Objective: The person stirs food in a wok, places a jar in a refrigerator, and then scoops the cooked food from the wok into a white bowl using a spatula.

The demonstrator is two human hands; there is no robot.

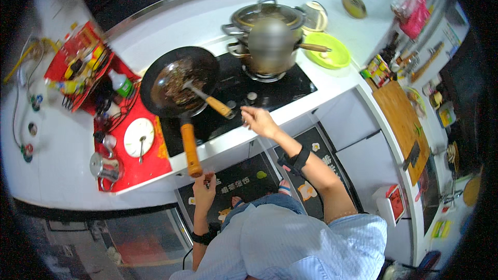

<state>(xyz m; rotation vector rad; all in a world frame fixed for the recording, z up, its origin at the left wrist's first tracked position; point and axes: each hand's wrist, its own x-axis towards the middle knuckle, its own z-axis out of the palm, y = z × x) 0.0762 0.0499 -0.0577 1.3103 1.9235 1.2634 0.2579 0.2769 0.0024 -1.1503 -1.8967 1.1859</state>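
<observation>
A black wok with dark, chopped food in brown liquid stands on the left burner of the black glass hob. A metal spatula with a wooden handle rests in it, the handle pointing right over the hob. My right hand is just right of that handle's end, with the fingers curled and apart from it; whether it holds something small is unclear. Below the tip of the wok's wooden handle is my left hand, fingers bent; contact with the handle cannot be told.
A lidded steamer pot is on the right burner, partly behind a blurred round shape. Beside it lies a green plastic basket. On the left are a white plate with a spoon, a metal pitcher and a red condiment rack. A wooden cutting board lies right.
</observation>
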